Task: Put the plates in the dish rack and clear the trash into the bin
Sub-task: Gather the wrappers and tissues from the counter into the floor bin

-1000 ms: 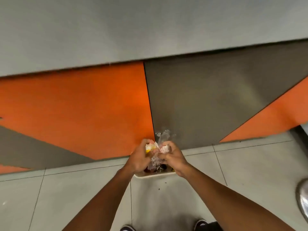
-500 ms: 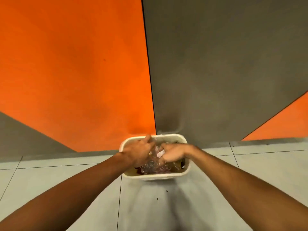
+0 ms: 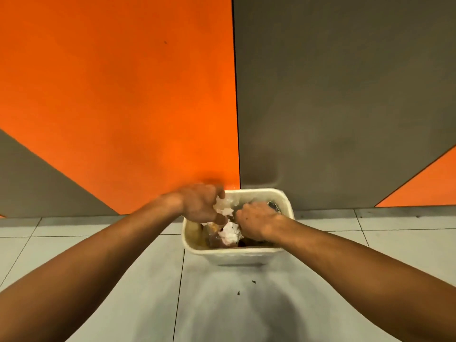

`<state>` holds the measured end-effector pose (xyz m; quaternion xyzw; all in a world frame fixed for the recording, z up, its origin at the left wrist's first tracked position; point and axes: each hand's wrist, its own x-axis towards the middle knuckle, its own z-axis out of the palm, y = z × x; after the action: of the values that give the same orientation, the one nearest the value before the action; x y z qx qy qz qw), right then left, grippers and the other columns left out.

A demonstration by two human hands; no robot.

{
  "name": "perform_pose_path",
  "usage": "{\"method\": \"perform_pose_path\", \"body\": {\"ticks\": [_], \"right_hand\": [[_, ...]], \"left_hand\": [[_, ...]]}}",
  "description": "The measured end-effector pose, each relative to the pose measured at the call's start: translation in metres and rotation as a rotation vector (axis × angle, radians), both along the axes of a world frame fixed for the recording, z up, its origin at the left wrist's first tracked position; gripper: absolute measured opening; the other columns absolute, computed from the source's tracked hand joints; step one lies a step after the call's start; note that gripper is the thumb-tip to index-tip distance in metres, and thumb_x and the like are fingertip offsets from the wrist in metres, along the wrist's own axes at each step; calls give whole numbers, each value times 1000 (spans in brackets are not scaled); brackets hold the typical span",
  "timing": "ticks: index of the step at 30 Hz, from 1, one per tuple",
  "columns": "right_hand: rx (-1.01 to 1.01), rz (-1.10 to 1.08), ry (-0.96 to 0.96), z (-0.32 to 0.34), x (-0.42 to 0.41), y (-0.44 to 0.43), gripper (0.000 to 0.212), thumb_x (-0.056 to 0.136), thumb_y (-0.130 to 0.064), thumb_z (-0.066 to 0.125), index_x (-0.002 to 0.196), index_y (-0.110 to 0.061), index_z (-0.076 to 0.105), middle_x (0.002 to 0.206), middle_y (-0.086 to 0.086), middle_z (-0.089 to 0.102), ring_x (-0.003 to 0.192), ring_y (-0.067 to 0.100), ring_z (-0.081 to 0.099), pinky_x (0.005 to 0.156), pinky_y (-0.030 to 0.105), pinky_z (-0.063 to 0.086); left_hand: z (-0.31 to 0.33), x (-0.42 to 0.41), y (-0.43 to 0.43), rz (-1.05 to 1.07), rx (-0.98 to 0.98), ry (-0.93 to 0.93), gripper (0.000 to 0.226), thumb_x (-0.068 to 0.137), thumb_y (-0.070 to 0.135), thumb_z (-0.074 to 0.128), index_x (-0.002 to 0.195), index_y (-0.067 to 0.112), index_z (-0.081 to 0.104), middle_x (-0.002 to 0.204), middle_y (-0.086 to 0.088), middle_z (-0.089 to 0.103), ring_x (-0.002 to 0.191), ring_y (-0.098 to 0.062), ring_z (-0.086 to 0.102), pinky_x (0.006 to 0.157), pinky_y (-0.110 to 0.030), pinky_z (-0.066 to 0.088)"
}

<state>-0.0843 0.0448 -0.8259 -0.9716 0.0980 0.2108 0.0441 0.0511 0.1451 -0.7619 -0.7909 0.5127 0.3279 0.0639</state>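
The left hand (image 3: 201,206) is smeared by motion. Its fingers curl round a crumpled bunch of trash (image 3: 222,210), white paper mixed with clear film, held just over the left part of the bin (image 3: 234,253). Just below and to the right of that hand, a second paper wad (image 3: 230,233) lies inside the bin on darker, brownish waste. To the right of the wad, the right hand (image 3: 256,222) is knuckles-up with its fingers bent down into the bin. They are curled, but what they grip, if anything, is hidden, so I cannot tell.

The trash looks very light, soft and springy. It will crush under any pinch, so it can be taken anywhere on the bunch. The film looks slick and likely to spring back open or cling to the fingers, so it probably needs a push down or a shake to come off. Nothing in it looks fragile.

The bin is cream plastic, rectangular with rounded corners and a rolled rim, stained inside. It stands on a floor (image 3: 98,280) of pale grey glossy tiles, against a smooth wall (image 3: 123,107) of orange and grey panels. 2 dark crumbs (image 3: 253,282) lie on the tiles nearer the person than the right hand.
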Motion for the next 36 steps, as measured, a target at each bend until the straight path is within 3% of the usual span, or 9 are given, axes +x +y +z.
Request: {"method": "perform_pose_path", "body": {"ticks": [5, 8, 15, 20, 24, 29, 31, 33, 36], "right_hand": [[428, -253, 182, -12, 11, -12, 6, 93, -24, 68, 97, -19, 67, 95, 1, 72, 83, 23, 71, 70, 31, 56], [631, -379, 346, -13, 15, -23, 25, 91, -18, 67, 114, -9, 71, 108, 10, 75, 85, 21, 74, 71, 28, 61], [602, -430, 386, -24, 13, -18, 40, 90, -9, 43, 124, -1, 63, 118, 17, 69, 107, 33, 70, 89, 43, 60], [467, -388, 218, 20, 9, -12, 39, 89, -16, 50, 124, -11, 64, 119, 10, 69, 104, 29, 66, 91, 40, 57], [492, -453, 108, 73, -8, -11, 56, 84, -12, 53, 139, -17, 60, 142, 7, 61, 127, 29, 58, 105, 35, 49], [574, -584, 8, 161, -41, -5, 53, 88, -3, 49, 138, -19, 58, 137, 8, 63, 125, 26, 58, 105, 31, 47], [599, -611, -35, 210, -54, -2, 50, 91, -2, 49, 137, -19, 59, 132, 7, 66, 121, 24, 59, 99, 28, 47], [619, -642, -102, 260, -64, 1, 45, 93, -3, 48, 133, -20, 61, 123, 7, 69, 111, 24, 61, 89, 25, 46], [647, -662, -196, 347, -81, 4, 37, 96, -7, 47, 125, -24, 65, 119, 2, 71, 106, 24, 65, 85, 27, 50]], "left_hand": [[-41, -31, -1, -150, 6, -42, 39, 83, 55, 71, 107, 28, 57, 104, 3, 64, 93, -20, 61, 77, -36, 52], [-89, -38, -7, -160, 32, -90, 38, 86, 50, 65, 111, 20, 67, 106, -6, 70, 89, -26, 66, 80, -41, 58], [-112, -24, -14, -119, 222, -79, 28, 93, 26, 63, 115, 9, 67, 114, -11, 70, 94, -29, 65, 75, -34, 49], [-58, -17, -15, -33, 262, 20, 35, 92, 22, 61, 126, 20, 66, 124, -3, 68, 103, -25, 70, 89, -36, 58], [-4, -27, -7, -112, 276, -79, 46, 88, 11, 55, 133, 17, 61, 122, -4, 70, 111, -25, 66, 94, -38, 56], [84, -40, 21, 224, 1, -12, 48, 87, 9, 57, 133, 22, 59, 140, -5, 57, 123, -26, 58, 101, -33, 48], [131, -52, 31, 376, -158, 113, 40, 88, 7, 55, 122, 25, 65, 133, 0, 63, 115, -20, 62, 97, -27, 48], [182, -71, 41, 474, -361, 232, 33, 90, 4, 52, 110, 25, 69, 116, 2, 71, 86, -9, 66, 83, -24, 52], [271, -100, 52, 536, -550, 339, 28, 96, 6, 54, 103, 28, 69, 99, 9, 68, 63, -1, 59, 68, -32, 59]]}}
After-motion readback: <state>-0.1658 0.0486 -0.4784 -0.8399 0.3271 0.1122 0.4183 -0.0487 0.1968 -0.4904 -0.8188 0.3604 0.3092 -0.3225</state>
